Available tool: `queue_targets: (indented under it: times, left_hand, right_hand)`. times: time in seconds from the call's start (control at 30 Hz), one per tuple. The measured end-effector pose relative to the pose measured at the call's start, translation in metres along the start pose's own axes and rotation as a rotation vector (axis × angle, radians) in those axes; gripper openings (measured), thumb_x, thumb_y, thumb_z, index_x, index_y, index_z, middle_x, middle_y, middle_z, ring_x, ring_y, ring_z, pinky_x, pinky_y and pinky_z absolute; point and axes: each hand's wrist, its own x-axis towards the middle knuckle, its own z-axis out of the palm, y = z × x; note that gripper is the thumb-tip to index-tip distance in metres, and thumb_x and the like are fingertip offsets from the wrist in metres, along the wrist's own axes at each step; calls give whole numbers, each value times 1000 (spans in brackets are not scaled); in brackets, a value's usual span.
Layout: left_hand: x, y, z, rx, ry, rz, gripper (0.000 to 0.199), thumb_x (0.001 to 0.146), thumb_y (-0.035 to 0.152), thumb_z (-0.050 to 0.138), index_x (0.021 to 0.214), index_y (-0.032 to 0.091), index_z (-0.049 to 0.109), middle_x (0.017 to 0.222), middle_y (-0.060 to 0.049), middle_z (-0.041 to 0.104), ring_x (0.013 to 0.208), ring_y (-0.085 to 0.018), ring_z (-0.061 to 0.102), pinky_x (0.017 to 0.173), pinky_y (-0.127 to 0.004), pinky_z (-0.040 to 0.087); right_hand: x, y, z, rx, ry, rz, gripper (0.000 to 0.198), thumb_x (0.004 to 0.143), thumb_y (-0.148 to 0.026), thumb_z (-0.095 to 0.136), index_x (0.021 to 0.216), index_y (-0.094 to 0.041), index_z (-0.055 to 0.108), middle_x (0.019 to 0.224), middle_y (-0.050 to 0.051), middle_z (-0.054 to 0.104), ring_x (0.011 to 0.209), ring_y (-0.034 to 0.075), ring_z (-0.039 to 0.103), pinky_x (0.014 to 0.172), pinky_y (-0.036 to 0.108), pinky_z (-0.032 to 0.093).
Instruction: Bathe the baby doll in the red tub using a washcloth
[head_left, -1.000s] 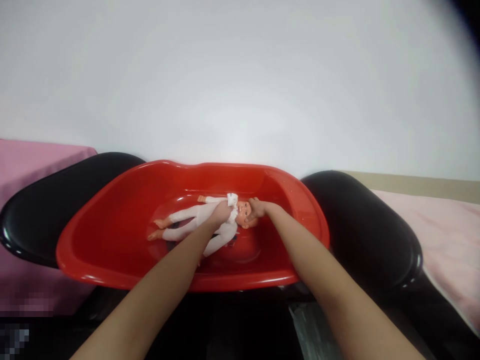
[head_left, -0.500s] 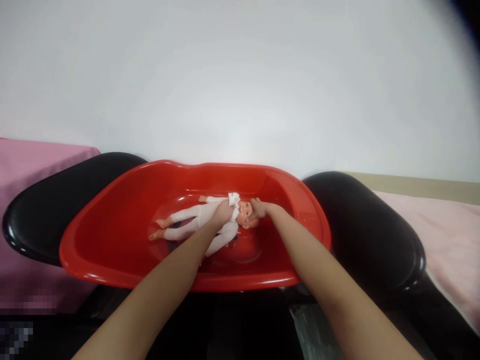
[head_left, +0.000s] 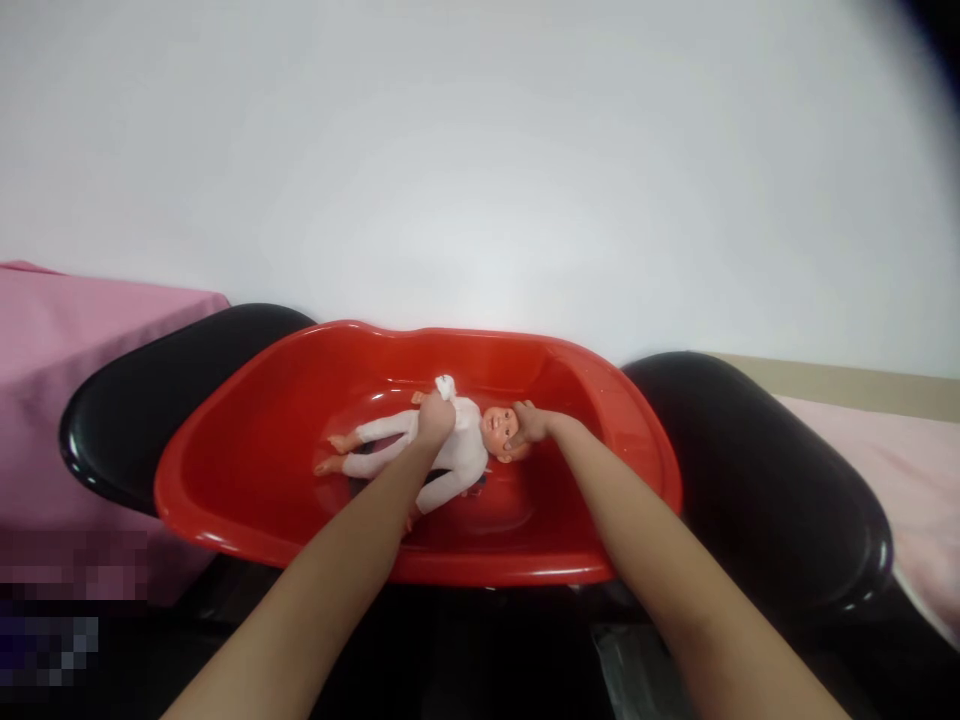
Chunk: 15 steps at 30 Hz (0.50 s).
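A baby doll (head_left: pixel 466 452) in white clothes lies face up in a red baby bathtub (head_left: pixel 525 572), its head to the right and bare feet to the left. My right hand (head_left: pixel 531 424) is closed around the top and side of the doll's head. Over the doll's upper body, my left hand (head_left: pixel 436 420) is closed on a small white cloth (head_left: pixel 445 387), which sticks up past the fingers. That hand hides part of the doll's far arm and belly. Whether any water is in the tub I cannot tell.
Black rounded side panels (head_left: pixel 772 480) flank the tub on both sides. A pink-covered surface (head_left: pixel 97 330) is at the left and a paler pink one (head_left: pixel 847 450) at the right. A white wall (head_left: pixel 480 180) stands behind the tub.
My left hand has moved with the cloth from the doll's neck down its body toward the feet, uncovering the neck and chest. My right hand stays at the head. The view has shifted slightly.
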Motion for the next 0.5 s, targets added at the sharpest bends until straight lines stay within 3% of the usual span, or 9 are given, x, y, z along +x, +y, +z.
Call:
queue_targets:
  times: [0.1,0.2,0.33,0.5]
  left_hand:
    - [-2,-9,0,125,35,98,41,87,14,36,123,10,54,126,-20,57,121,-30,50,105,-44,35]
    - [-9,-21,12,201,-166,258,44,82,7,41,122,16,59,136,-12,54,131,-25,43,114,-41,24]
    - [-8,-37,21,328,-373,376,51,79,4,42,125,18,60,142,-10,49,136,-26,36,116,-47,17]
    - [12,-65,-8,432,-430,391,52,82,10,43,131,23,55,149,-6,40,140,-21,32,116,-37,20]
  right_hand:
    - [2,1,1,-5,-4,13,92,52,-57,78,126,-17,39,135,16,37,120,32,47,96,42,44]
    - [6,3,2,-9,4,11,96,51,-59,78,127,-17,38,133,16,38,120,32,47,97,42,43]
    - [5,0,4,-21,3,4,92,53,-58,76,126,-17,39,132,16,38,117,31,49,96,42,44]
    - [-7,-12,0,-27,2,56,86,58,-50,77,126,-16,39,133,17,38,120,30,47,99,40,42]
